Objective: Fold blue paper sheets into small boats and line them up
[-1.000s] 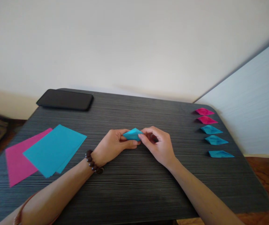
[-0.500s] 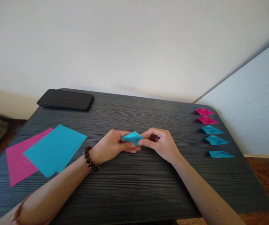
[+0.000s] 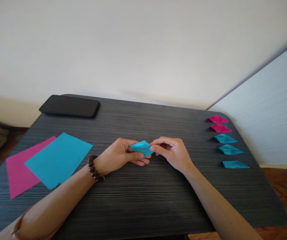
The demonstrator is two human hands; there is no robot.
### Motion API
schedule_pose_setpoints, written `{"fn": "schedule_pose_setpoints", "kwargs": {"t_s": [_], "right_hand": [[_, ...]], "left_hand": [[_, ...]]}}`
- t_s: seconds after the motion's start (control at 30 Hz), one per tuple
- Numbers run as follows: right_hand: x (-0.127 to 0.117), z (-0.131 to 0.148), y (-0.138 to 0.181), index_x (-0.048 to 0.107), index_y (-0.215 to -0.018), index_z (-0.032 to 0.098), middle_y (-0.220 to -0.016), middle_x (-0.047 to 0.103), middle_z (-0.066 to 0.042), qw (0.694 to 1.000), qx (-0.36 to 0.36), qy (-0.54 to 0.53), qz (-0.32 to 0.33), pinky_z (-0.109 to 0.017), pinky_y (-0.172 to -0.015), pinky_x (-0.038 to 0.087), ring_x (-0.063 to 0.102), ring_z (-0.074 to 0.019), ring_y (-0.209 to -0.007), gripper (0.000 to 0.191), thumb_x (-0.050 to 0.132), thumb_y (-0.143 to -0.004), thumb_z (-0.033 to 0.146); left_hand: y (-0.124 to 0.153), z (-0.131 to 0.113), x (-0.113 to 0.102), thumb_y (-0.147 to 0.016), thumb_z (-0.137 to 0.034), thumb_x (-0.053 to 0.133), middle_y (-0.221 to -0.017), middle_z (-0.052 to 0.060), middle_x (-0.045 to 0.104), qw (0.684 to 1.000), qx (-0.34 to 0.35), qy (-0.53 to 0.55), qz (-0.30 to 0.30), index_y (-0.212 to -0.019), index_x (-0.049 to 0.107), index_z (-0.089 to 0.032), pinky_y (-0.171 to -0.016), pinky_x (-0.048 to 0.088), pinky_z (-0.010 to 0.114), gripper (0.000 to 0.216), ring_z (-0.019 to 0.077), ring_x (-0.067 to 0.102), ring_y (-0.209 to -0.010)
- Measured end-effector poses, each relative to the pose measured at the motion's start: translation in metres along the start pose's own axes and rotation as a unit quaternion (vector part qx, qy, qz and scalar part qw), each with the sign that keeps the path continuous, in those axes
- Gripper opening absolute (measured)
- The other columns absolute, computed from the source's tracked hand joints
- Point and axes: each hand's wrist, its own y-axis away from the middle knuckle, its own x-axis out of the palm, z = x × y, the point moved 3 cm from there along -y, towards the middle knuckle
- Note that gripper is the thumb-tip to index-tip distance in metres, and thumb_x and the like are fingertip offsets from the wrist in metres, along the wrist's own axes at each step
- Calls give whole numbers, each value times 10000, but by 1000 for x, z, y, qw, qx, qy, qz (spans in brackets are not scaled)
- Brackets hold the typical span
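Note:
A small folded piece of blue paper (image 3: 142, 147) is held just above the middle of the table. My left hand (image 3: 120, 152) pinches its left side, thumb on top and fingers underneath. At its right corner, the thumb and forefinger of my right hand (image 3: 171, 150) are closed on the paper's edge. Part of the paper is hidden behind my fingertips. On the right lie folded paper boats in a column: pink ones (image 3: 221, 128) at the back and blue ones (image 3: 230, 149) nearer.
Flat blue sheets (image 3: 58, 161) overlap pink paper (image 3: 21, 171) on the left. A black phone (image 3: 70, 106) lies at the back left of the dark table (image 3: 143, 206). A wall (image 3: 143, 50) rises behind, and a pale panel (image 3: 270, 100) stands along the right.
My right thumb and forefinger have shifted slightly right, to the corner of the folded blue paper, so more of its right side shows. My left hand keeps its hold.

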Motion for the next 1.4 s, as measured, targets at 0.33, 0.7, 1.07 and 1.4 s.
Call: {"fn": "schedule_pose_setpoints", "kwargs": {"t_s": [0.33, 0.7, 1.07, 1.4], "right_hand": [[0, -3, 1, 697, -851, 209, -794, 699, -10, 999, -8, 29, 32, -244, -629, 496, 630, -133, -681, 159, 688, -735, 317], [8, 16, 8, 660, -937, 260, -891, 536, -27, 940, -245, 225, -67, -288, -658, 494, 546, -128, -751, 163, 650, -774, 251], [8, 16, 10, 658, -862, 249, -931, 554, -36, 915, -282, 276, -87, -295, -682, 499, 558, -137, -791, 74, 630, -797, 229], [8, 7, 4, 602, -856, 222, -850, 649, -16, 976, -157, 135, -61, -271, -652, 498, 596, -134, -725, 133, 681, -752, 249]], "left_hand": [[-3, 1, -1, -755, -220, 661, -931, 90, 713, 1000, 6, -5, -6, -988, 650, -98, -798, 555, 303, 263, 203, 670, -882], [-2, 2, 3, -783, -250, 614, -842, 23, 718, 988, 63, -116, -76, -880, 665, -153, -795, 532, 285, 147, 170, 670, -827], [-1, 1, 8, -821, -242, 563, -853, 8, 711, 977, 92, -177, -74, -880, 670, -159, -764, 508, 246, 148, 152, 653, -820], [-3, 6, 3, -790, -258, 618, -887, 33, 716, 992, 70, -70, -73, -959, 659, -149, -778, 540, 277, 205, 167, 666, -840]]}}
